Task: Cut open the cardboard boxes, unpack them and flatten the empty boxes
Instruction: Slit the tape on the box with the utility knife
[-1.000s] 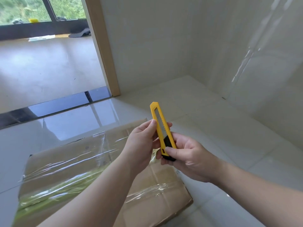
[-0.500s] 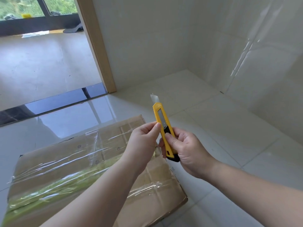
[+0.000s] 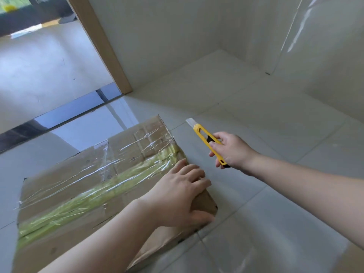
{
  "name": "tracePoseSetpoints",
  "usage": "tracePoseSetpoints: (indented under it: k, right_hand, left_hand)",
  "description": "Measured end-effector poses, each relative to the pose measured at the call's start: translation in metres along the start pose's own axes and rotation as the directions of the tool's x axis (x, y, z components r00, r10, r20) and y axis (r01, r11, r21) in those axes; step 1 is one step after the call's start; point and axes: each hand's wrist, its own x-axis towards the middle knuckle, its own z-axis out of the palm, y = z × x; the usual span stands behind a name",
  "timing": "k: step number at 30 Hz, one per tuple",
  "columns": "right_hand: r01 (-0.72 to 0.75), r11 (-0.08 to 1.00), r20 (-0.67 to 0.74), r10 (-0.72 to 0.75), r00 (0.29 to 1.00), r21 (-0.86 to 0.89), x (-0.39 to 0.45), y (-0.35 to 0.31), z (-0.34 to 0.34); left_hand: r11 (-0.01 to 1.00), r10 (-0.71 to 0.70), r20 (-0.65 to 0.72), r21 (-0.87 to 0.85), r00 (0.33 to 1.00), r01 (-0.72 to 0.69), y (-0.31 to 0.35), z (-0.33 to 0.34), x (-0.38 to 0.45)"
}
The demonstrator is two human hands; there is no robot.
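Left hand [image 3: 178,196]: bare, no glove, no ring or other jewellery in sight.
Right hand [image 3: 232,152]: bare, no glove, nails short and plain.
Left forearm [image 3: 102,243]: uncovered from wrist to frame edge, no sleeve or cuff showing.
Right forearm [image 3: 307,192]: uncovered likewise, no watch or band at the wrist.
Markings: none visible on either arm.

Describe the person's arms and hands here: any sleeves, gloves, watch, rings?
Both forearms are bare as far as the frame shows: no sleeves in view. The left hand and right hand wear no gloves. No watch or wristband shows on either wrist, and no rings show on the visible fingers. No markings or bandages can be seen.
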Motion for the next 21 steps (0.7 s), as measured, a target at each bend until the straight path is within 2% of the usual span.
tracePoseSetpoints:
  k: [6,14,21]
  right_hand:
    - [-0.002,1.0,0.064,0.002,0.998,-0.011,0.02,-0.003,0.016]
    - [0.034,0.999,0.118,-0.034,0.992,0.004,0.028,-0.016,0.035]
    - [0.022,1.0,0.105,-0.024,0.994,0.014,0.029,-0.022,0.039]
  left_hand:
    - [0.99,-0.086,-0.026,0.111,0.996,0.088,0.012,0.0,0.002]
    - [0.99,-0.098,-0.076,0.093,0.992,0.105,0.013,0.004,-0.002]
    - [0.989,-0.099,-0.135,0.095,0.986,0.112,0.014,0.007,-0.005]
